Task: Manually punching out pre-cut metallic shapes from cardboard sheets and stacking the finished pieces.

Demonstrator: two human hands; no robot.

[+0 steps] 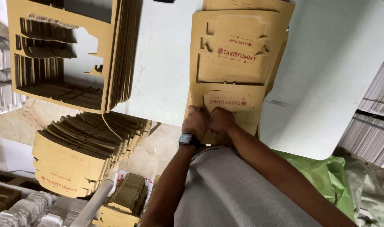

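Observation:
A stack of brown die-cut cardboard sheets point(238, 50) with red print lies on a white table point(326, 63). Both my hands grip its near edge, side by side. My left hand point(196, 122), with a dark watch on the wrist, pinches the sheet's lower left part. My right hand point(220, 121) holds the edge beside it, just under a punched box blank point(229, 101). My fingers are curled over the cardboard, and their tips are partly hidden.
A tall stack of cardboard frames with the blanks punched out point(70, 50) sits at the table's left. Below it on the floor lies a pile of cut box blanks point(82, 151). White stacked sheets point(377, 122) stand at the right, and a green bag point(326, 176) lies nearby.

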